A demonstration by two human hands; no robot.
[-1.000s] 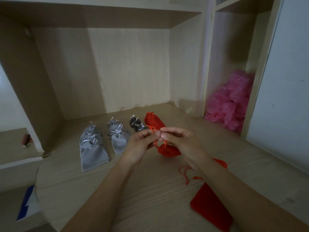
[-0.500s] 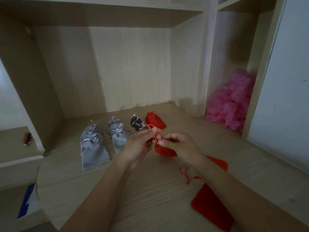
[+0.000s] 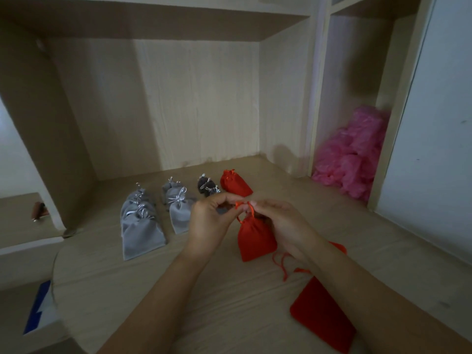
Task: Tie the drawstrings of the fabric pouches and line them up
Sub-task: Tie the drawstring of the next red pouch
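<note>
Head view, centre frame: fingers (image 3: 225, 199) of the left hand (image 3: 212, 223) and right hand (image 3: 284, 227) each pinch an end of the red drawstring (image 3: 241, 205), probably to draw its knot tight. Its red pouch (image 3: 256, 238) hangs just below them above the table (image 3: 229, 292); tied pouches (image 3: 178, 213) are lined up behind, left.

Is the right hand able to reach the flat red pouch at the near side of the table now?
Probably yes, once it is free. The right hand pinches the drawstring of the held red pouch; the flat red pouch lies on the table close under that forearm, nothing on it.
</note>
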